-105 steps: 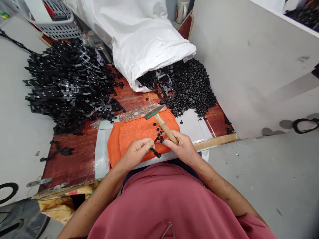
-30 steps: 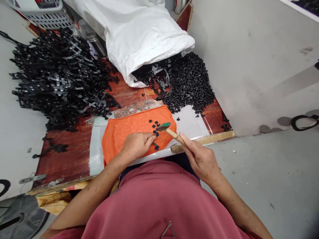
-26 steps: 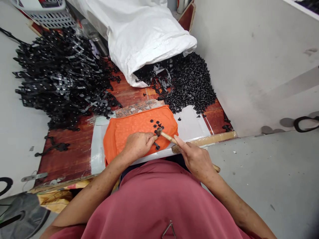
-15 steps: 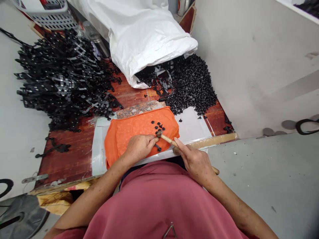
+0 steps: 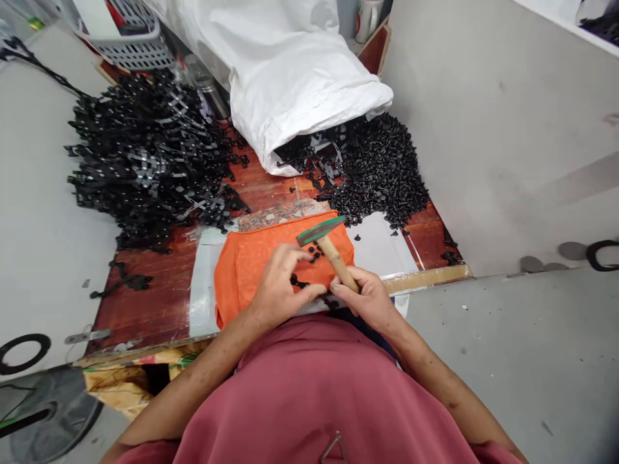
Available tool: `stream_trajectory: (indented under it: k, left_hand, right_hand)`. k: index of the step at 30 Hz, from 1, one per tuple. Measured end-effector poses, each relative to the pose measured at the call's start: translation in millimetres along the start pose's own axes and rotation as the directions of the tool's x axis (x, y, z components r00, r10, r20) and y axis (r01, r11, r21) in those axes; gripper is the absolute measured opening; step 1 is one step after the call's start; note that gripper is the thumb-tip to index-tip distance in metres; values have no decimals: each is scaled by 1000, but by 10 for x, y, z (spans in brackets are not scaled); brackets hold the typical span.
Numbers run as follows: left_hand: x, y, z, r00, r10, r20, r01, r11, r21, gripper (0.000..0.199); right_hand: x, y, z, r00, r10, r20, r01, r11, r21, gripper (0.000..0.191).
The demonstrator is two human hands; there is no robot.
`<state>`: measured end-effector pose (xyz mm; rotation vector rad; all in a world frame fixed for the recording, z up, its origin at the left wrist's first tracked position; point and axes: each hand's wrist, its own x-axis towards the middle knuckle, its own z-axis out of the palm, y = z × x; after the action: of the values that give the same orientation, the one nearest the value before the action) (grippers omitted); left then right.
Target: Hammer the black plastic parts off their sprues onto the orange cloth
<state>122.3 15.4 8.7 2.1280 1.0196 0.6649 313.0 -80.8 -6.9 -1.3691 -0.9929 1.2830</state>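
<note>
My right hand (image 5: pixel 365 295) is closed around the wooden handle of a hammer (image 5: pixel 336 259). The hammer's green-edged head hangs over the right part of an orange cloth pad (image 5: pixel 246 258). My left hand (image 5: pixel 285 283) is over the pad with thumb and fingers apart, holding nothing. Between its thumb and fingers a black piece (image 5: pixel 300 283) lies on the cloth. Several small round black parts (image 5: pixel 314 252) lie under the hammer, partly hidden by it.
A tall heap of black strips (image 5: pixel 145 161) stands at the left. An open white sack (image 5: pixel 304 84) lies behind, beside a pile of small black parts (image 5: pixel 387 167). A perforated basket (image 5: pixel 130 48), steel flask (image 5: pixel 207 87) and mug (image 5: pixel 367 19) are at the back.
My left hand has opened from its pinch at the pad. My right hand has turned the hammer, so its head now points up and away. The whole view has shifted slightly.
</note>
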Motion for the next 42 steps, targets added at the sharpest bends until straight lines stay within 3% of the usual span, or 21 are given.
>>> stream_trajectory:
  k: [2, 3, 5, 7, 10, 12, 16, 23, 26, 32, 42]
  left_hand:
    - [-39, -63, -27, 974, -163, -159, 143, 981, -131, 42]
    - [-64, -86, -29, 954, -255, -154, 214, 946, -245, 43]
    - [-116, -93, -2, 933, -361, -2, 317, 821, -475, 50]
    - [-151, -40, 65, 922, -346, 173, 376, 698, -610, 61]
    - [-145, 96, 183, 915, -309, 260, 401, 619, -676, 67]
    - [-108, 157, 231, 912, -337, 233, 403, 639, -655, 65]
    - [-8, 84, 160, 925, -344, 161, 377, 783, -494, 62]
    - [92, -238, -142, 919, -341, 198, 372, 916, -148, 34]
    - [110, -279, -101, 920, -317, 232, 341, 937, -72, 26]
    - [176, -286, 22, 905, -311, 291, 344, 936, -68, 24]
    - [261, -227, 31, 898, -308, 314, 305, 950, 59, 20]
  right_hand:
    - [-23, 28, 18, 995, -21, -93, 23, 999, 25, 21]
    - [-31, 44, 28, 990, -31, -135, 37, 999, 39, 21]
    - [-34, 78, 58, 976, -53, -209, 68, 996, 62, 22]
    - [-25, 114, 111, 960, -90, -267, 110, 992, 60, 21]
    - [-19, 157, 216, 943, -163, -291, 175, 984, 18, 14]
    - [-29, 173, 275, 945, -187, -268, 187, 982, -25, 12]
    - [-77, 170, 254, 968, -133, -212, 118, 989, -85, 18]
    - [-271, 256, -185, 953, -140, -270, 65, 960, -272, 22]
    - [-357, 362, -274, 955, -118, -272, 19, 940, -342, 26]
    - [-405, 518, -239, 959, -89, -269, 1, 950, -311, 32]
    - [-389, 554, -227, 967, -59, -247, -12, 961, -275, 31]
